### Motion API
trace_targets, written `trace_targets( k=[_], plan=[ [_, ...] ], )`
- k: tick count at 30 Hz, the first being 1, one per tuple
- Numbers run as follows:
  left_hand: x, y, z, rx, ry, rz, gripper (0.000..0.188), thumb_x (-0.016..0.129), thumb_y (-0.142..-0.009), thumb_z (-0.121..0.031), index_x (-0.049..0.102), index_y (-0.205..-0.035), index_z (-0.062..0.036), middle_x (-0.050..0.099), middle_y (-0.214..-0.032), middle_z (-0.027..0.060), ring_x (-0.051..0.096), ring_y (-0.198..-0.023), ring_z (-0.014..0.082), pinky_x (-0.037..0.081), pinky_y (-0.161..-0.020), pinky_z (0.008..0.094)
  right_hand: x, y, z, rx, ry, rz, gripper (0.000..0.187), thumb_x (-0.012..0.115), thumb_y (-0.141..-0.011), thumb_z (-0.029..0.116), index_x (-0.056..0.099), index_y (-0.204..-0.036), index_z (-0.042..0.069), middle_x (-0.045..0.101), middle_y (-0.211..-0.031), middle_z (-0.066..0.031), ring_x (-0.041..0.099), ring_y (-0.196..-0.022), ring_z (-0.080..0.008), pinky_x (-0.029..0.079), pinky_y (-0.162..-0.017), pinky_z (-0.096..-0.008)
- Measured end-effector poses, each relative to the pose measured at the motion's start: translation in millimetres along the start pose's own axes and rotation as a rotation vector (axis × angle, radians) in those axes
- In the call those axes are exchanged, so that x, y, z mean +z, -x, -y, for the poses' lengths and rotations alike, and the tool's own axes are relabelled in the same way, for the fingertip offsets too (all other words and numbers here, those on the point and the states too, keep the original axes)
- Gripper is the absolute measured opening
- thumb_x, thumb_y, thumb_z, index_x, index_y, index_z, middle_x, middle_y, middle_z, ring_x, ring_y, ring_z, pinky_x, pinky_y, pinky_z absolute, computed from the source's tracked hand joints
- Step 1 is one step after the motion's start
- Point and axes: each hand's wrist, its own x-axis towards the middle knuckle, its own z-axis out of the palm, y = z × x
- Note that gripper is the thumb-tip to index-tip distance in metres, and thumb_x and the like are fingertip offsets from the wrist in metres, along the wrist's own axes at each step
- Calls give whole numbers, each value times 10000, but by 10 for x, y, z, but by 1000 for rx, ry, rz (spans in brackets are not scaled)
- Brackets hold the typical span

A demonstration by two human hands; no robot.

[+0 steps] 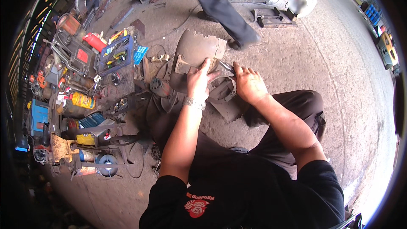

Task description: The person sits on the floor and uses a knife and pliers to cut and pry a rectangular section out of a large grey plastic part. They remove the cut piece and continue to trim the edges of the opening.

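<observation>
A curved brown metal sheet [196, 48] with ragged, torn-looking edges stands tilted in front of me. My left hand [198, 81], with a metal-band watch on its wrist, is closed on the sheet's near edge, thumb lying against its face. In my right hand [251, 84] is a silver metal hand tool [227, 65], its jaws pointing left at the sheet's right side. Pliers or snips, I cannot tell which; my fingers cover the handles. Just below both hands, a second cut metal piece [227, 106] with a rounded opening lies by my right leg.
A person in dark trousers [229, 15] walks past just beyond the sheet. Behind stands a cut-off machine [302, 1] with a pale round guard. Crowding my left are a blue tool crate [115, 55], a yellow can [83, 100] and a wire spool [107, 165]. Two people sit at far left.
</observation>
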Motion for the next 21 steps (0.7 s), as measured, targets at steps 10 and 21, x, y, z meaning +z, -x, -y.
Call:
trace_targets(
  k=[10, 21],
  plan=[
    [-80, -35, 78, -167, -41, -51, 400, 674, -1003, -356, 552, -1290, -105, 642, -1244, 72, 753, -900, 363, 490, -919, 506, -141, -113, -13, -48, 179, -31, 600, 520, -932, 134, 403, -1503, -10, 664, -1179, -199, 648, -1097, -343, 489, -935, -492],
    [-55, 33, 17, -254, 76, 0, 400, 670, -1008, -331, 559, -1293, -72, 647, -1198, 78, 750, -878, 309, 541, -826, 397, -238, -120, 0, -66, 213, -41, 600, 537, -921, 135, 409, -1490, -9, 631, -1215, -211, 623, -1124, -362, 499, -936, -485]
  ],
)
